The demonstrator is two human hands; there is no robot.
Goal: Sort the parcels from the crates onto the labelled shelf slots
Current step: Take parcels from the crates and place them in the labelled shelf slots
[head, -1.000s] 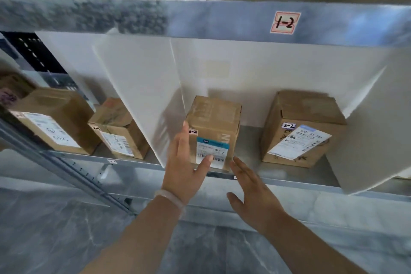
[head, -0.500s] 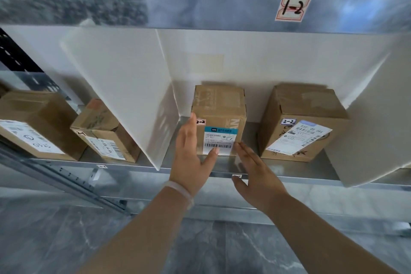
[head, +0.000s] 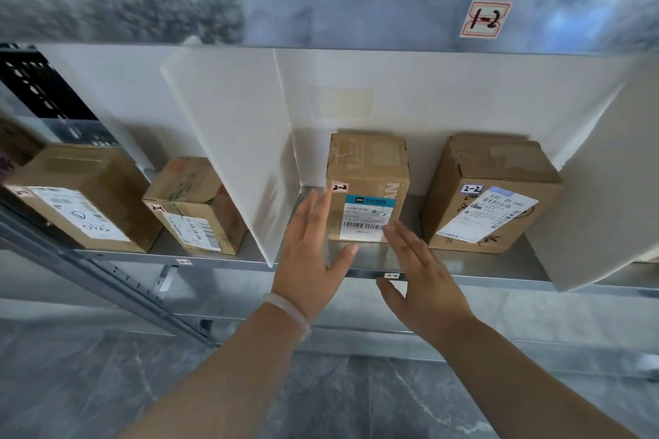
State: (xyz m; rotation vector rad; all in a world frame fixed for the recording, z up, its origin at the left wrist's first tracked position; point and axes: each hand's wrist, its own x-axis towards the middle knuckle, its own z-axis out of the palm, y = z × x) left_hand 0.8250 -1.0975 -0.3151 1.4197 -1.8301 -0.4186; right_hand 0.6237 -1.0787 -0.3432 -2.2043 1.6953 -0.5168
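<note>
— Looking at the slot between the two white dividers, where is the parcel (head: pixel 367 185)?
— It stands upright on the lower metal shelf (head: pixel 506 260), set back from the front rim and a little right of the left divider (head: pixel 231 139). Its handwritten "2-2" tag and barcode label face out.
— And the hands?
— Both are released, fingers straight, grasping nothing. The left hand (head: pixel 310 260) is raised by the parcel's left front edge, fingertips up near the tag. The right hand (head: pixel 424 278) reaches toward the lower right corner of the label. I cannot tell whether any fingertip actually touches the cardboard.
— Anything on the wrists?
— A pale bracelet (head: pixel 289 310) on the left one.
— What else is in that slot?
— A larger brown box (head: pixel 495 167) to the right, apart from the parcel and close to the right divider (head: pixel 599 189). It is also tagged "2-2", with a white shipping label slanting across its front.
— Left of the dividers?
— Two cartons in the next slot: a big one (head: pixel 85 196) at far left and a smaller one (head: pixel 196 203) just beside the divider. A black crate (head: pixel 39 82) shows behind them.
— Above?
— The upper shelf beam (head: pixel 321 14) carries a red-edged sticker (head: pixel 485 18) reading "1-2".
</note>
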